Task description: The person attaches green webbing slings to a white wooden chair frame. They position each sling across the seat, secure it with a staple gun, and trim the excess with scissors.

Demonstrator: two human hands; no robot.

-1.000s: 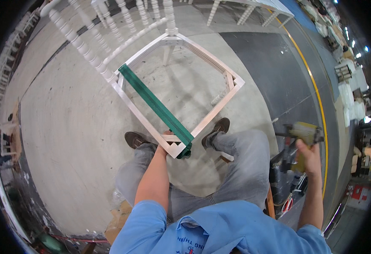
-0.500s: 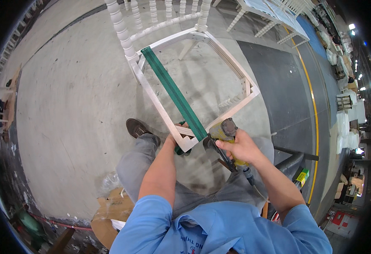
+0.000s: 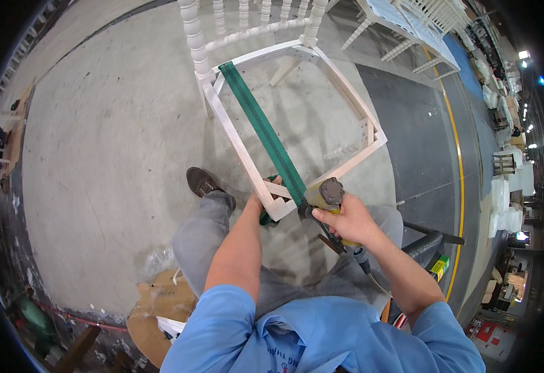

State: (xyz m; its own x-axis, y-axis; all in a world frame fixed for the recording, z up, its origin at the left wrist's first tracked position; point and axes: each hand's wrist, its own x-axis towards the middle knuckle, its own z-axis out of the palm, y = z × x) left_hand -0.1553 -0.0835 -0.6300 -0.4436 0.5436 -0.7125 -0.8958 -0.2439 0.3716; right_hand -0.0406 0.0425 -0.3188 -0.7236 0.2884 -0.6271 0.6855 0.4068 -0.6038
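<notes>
"Between the fingers of the left hand [image 3: 256,202] and those of the right hand [image 3: 349,219], what has changed?"

"Just left of the right fingers, the yellow-and-grey hand tool with a trailing hose [image 3: 324,194] is at the strap's near end. One second ago it was well out to the right."

"State the fingers."

"Right: wrapped around the tool's grip. Left: partly hidden beneath the corner of the pale wooden seat frame [image 3: 241,147]; their hold cannot be told."

"Locate the strap."

"From just right of the left fingers, the flat green woven strap [image 3: 259,124] runs away across the frame to its far rail."

"Significance?"

"By judgement, the strap's near end is the present working point. Contact with the tool cannot be confirmed."
</notes>
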